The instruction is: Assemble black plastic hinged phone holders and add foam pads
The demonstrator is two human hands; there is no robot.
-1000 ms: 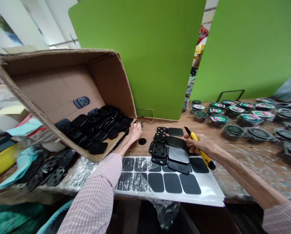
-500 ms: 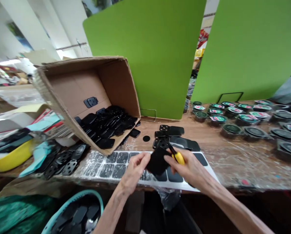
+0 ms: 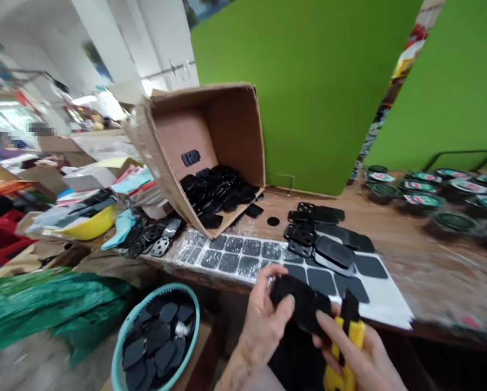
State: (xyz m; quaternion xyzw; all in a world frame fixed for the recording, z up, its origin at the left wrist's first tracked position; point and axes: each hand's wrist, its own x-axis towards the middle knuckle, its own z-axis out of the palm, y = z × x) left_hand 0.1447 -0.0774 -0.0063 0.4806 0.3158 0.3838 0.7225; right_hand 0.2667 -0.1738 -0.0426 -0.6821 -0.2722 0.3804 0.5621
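My left hand [image 3: 266,320] pinches a flat black pad [image 3: 294,298] with rounded corners, thumb on top. My right hand [image 3: 349,347] grips a yellow utility knife [image 3: 357,334], while its fingers also touch the pad's right end. Whether the blade is out I cannot tell. Both hands are in front of the table edge, below a white sheet of dark rounded squares [image 3: 320,281]. On that sheet's far side rests a dark pad with a pale rim [image 3: 333,253], beside several black perforated plates [image 3: 303,233].
A tilted cardboard box [image 3: 260,130] holds many black plates. Below the table edge stands a light-blue basket [image 3: 197,315] full of black pads. Green panels [image 3: 300,98] rise behind. Lidded round containers [image 3: 449,222] stand at right, a yellow bowl [image 3: 91,225] at left.
My view has turned left. Both hands, with the black pad and the knife, have moved down from over the sheet to in front of the table edge.
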